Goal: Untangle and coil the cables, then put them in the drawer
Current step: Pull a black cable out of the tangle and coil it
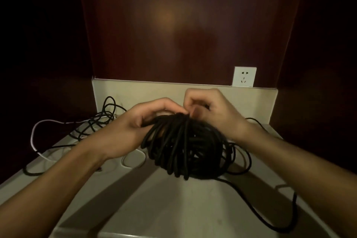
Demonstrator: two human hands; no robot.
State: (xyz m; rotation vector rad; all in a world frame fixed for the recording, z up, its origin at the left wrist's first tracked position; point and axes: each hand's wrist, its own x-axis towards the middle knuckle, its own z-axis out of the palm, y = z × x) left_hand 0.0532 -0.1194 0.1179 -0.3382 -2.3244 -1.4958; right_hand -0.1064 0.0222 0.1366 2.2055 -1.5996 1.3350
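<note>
**Coil could spring loose**

The counter (173, 208) carries my black coil (185, 147), held up just above it. My left hand (135, 127) curls round its top loops; my right hand (208, 110) pinches a strand there. If I slacken, loops may spill and snag the tangle (92, 123) at left or the loose tail (257, 212).

Both forearms are bare from the lower frame edge up to the wrists, with no sleeve showing. The left hand (143, 121) and the right hand (210, 108) are also bare, without gloves. Dim light hides finer details such as the nails.
</note>
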